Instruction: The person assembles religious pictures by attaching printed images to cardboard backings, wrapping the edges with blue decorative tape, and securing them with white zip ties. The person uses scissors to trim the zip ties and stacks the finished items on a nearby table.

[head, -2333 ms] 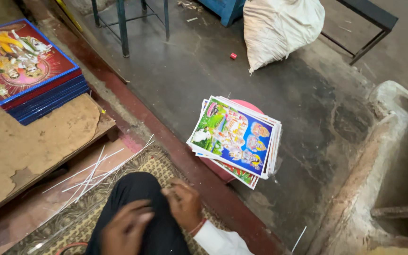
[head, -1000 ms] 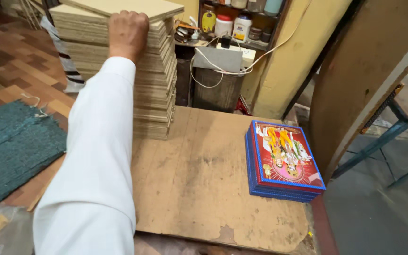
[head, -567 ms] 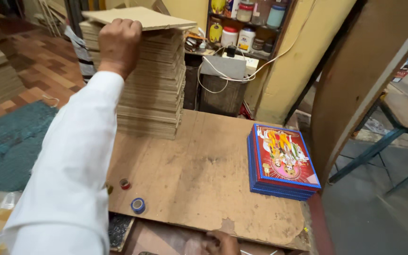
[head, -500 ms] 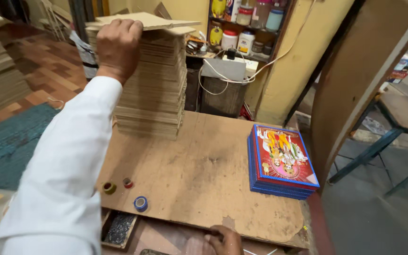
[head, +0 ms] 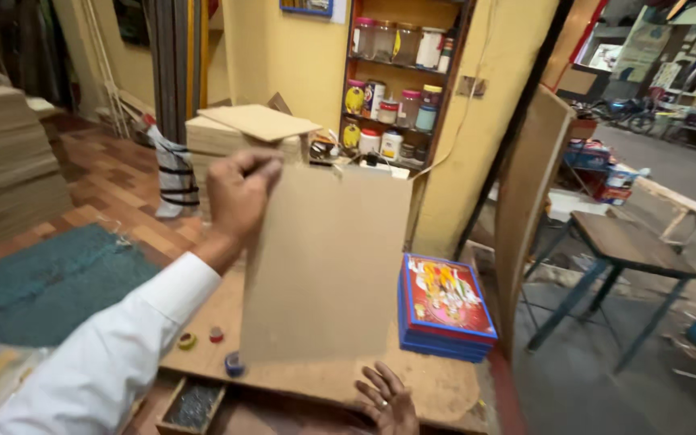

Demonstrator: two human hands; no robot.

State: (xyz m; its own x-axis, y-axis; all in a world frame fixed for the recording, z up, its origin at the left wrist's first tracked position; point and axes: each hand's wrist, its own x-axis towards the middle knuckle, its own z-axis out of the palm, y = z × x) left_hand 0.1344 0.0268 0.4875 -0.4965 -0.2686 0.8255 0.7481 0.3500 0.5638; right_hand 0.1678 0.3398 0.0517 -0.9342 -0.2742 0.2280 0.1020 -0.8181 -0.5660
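The left hand (head: 239,193) has a plain brown board (head: 328,262) pinched at its top left corner, thumb and fingers closed tight on the edge, so the sheet hangs upright and faces the camera. Holding it by one corner lets it swing free above the bench (head: 437,387) without dragging on anything below. The landmark here is the stack of blue-edged picture frames (head: 445,310): the board hangs just left of that stack, its lower edge near the bench top, apart from the frames.

The right hand (head: 388,399) is down in front of the stack, at the bench's near edge, fingers spread wide and holding nothing, likely bracing the body during the lift.

Behind the board and left of the frames stands the tall pile of matching boards (head: 239,133), its top sheet lying askew. Small rolls of tape (head: 234,364) sit at the bench's front, well left of the frames, beside an open drawer of dark nails (head: 193,404). Behind the frames, a shelf of jars (head: 396,80) stands against the yellow wall, and a large panel (head: 529,201) leans just right of them.
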